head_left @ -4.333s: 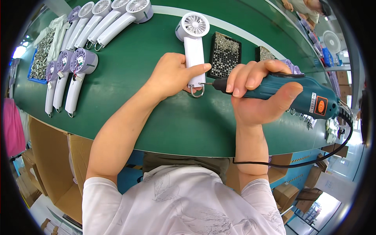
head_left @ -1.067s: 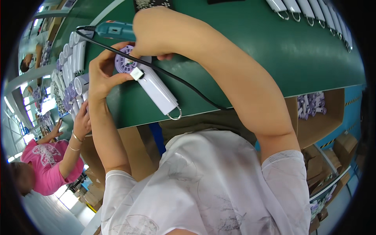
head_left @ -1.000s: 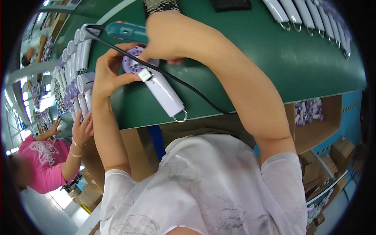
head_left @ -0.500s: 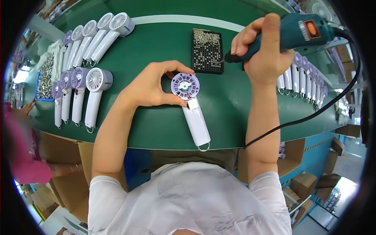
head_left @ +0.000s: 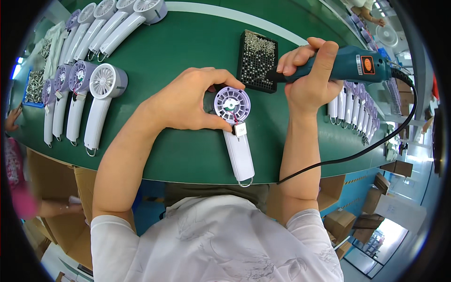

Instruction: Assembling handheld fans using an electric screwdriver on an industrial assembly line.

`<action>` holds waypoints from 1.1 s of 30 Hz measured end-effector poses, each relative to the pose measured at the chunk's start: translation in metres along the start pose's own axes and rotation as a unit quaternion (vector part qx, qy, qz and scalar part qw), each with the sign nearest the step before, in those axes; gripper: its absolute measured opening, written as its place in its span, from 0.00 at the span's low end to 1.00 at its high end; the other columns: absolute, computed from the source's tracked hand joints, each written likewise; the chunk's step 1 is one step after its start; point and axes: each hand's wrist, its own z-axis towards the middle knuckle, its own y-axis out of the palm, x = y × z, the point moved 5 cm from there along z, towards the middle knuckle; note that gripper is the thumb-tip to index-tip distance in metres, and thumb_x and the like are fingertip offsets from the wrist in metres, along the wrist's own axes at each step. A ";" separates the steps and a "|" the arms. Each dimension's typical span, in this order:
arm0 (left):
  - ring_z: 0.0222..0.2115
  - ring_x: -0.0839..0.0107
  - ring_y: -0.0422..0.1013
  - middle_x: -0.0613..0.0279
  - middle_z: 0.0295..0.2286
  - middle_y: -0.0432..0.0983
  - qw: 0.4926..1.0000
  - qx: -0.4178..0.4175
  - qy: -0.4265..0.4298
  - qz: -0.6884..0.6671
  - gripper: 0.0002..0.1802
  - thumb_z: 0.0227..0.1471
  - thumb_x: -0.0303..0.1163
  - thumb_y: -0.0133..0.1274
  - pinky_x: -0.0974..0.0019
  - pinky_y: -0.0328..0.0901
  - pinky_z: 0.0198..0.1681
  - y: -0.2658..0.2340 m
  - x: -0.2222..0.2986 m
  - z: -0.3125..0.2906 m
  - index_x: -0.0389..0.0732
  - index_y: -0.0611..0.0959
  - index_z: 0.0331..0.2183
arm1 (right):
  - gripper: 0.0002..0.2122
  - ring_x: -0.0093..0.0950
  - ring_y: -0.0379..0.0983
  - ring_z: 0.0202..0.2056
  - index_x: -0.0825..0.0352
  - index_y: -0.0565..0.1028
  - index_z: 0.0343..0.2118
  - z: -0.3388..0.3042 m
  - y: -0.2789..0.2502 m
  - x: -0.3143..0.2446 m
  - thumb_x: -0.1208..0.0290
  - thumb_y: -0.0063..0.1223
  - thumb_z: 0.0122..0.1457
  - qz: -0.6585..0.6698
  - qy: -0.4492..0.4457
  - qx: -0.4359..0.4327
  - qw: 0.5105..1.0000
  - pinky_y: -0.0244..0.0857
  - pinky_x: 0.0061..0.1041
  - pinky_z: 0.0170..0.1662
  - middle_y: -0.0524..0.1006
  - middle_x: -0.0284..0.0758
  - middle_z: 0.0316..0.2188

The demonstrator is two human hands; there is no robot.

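Fan (head_left: 239, 150), white and lilac, lies on the green worktop (head_left: 188, 155) with its head as the centre of the clock and its handle running toward 6 o'clock, ending in a metal loop (head_left: 245, 184) at the near edge. Spokes and a white hub show in the head, and a white connector (head_left: 240, 129) on a reddish wire sits where head meets handle. The left hand (head_left: 190, 99), coming from 9 o'clock, is curved into a C around the head, forefinger on the far rim and thumb tip just beside the connector; its other fingers are largely hidden. At 2 o'clock the right hand (head_left: 311, 80) is wrapped around a teal electric screwdriver (head_left: 347, 63), whose black nose points to 9 o'clock over a black screw tray (head_left: 258, 86) at 1 o'clock; whether the bit touches a screw cannot be told. A black cable (head_left: 415, 103) sweeps from the tool's rear through 4 o'clock to 5 o'clock. Five fans (head_left: 123, 34) lie in a row at 10 o'clock, four more fans (head_left: 75, 115) at 9 o'clock, and beyond those a blue tray (head_left: 34, 104) of metal parts.
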 end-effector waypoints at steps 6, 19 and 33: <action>0.40 0.65 0.76 0.60 0.40 0.82 1.000 -0.005 -0.011 -0.007 0.36 0.30 0.33 0.77 0.64 0.68 0.46 0.001 0.000 0.001 0.39 0.83 0.46 | 0.16 0.25 0.69 0.13 0.76 0.73 0.33 -0.001 -0.001 0.002 0.64 0.55 0.67 0.010 0.005 -0.005 1.000 0.67 0.26 0.18 0.72 0.35 0.14; 0.40 0.66 0.76 0.60 0.41 0.82 1.000 -0.009 -0.016 -0.011 0.37 0.30 0.34 0.78 0.64 0.68 0.47 0.000 -0.001 0.000 0.39 0.83 0.47 | 0.15 0.25 0.69 0.13 0.76 0.73 0.32 -0.001 -0.003 0.006 0.65 0.55 0.67 0.019 0.012 0.007 1.000 0.67 0.26 0.18 0.72 0.35 0.14; 0.41 0.68 0.76 0.60 0.41 0.82 1.000 -0.013 -0.018 -0.021 0.37 0.30 0.34 0.77 0.66 0.68 0.47 0.000 -0.004 0.000 0.37 0.83 0.47 | 0.10 0.26 0.68 0.14 0.75 0.73 0.33 -0.006 0.017 0.002 0.72 0.54 0.66 -0.046 0.011 -0.061 0.997 0.67 0.29 0.18 0.72 0.36 0.16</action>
